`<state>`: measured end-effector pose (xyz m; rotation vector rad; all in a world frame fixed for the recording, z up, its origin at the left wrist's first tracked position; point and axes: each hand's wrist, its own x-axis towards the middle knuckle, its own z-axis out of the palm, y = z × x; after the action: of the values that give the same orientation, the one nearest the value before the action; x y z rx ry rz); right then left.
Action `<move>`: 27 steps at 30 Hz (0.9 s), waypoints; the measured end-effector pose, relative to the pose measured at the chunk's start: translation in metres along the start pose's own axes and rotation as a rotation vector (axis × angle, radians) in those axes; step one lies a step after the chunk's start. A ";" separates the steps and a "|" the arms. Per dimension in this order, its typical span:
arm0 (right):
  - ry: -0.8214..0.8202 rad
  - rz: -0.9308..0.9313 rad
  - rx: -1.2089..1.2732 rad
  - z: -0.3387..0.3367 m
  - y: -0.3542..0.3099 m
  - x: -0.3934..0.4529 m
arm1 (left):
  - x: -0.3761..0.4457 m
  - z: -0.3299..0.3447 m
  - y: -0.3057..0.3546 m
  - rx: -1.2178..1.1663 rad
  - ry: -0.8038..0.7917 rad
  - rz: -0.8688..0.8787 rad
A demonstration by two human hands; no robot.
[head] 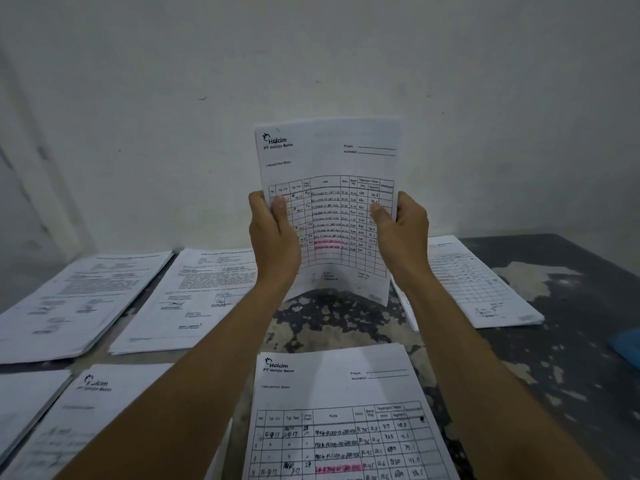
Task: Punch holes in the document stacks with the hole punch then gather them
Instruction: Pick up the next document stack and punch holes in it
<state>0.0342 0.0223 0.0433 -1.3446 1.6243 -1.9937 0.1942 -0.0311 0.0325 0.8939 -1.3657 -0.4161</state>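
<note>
**Holcim stack held upright over the table**

You held one Holcim document stack (pixel 329 202) upright in both hands, clear of the table (pixel 571 271), its printed face toward you. Your left hand (pixel 273 233) gripped the stack's left edge, thumb across the front of the sheet, fingers behind. Your right hand (pixel 403 233) gripped the right edge the same way. The lower part of the stack bowed toward you between the two hands. Pink highlighter marked rows near the bottom of its printed table.

On the table lay other stacks: a second Holcim form stack (pixel 346 410) nearest you, under your forearms; two letter stacks (pixel 138 299) at far left, side by side; a tabulated stack (pixel 478 282) at far right; more stacks (pixel 69 417) at near left. A blue object (pixel 628 344) showed at the right edge; you could not identify it.
</note>
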 end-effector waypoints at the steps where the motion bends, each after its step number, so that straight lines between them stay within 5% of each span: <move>1: -0.002 0.012 0.006 0.001 0.002 -0.001 | -0.003 0.000 -0.001 0.010 -0.006 -0.009; 27: -0.183 0.230 0.216 -0.008 0.021 -0.004 | 0.007 -0.007 -0.018 -0.020 -0.149 -0.074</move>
<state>0.0230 0.0233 0.0235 -1.1661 1.3696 -1.7955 0.2067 -0.0448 0.0241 0.9133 -1.4647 -0.5620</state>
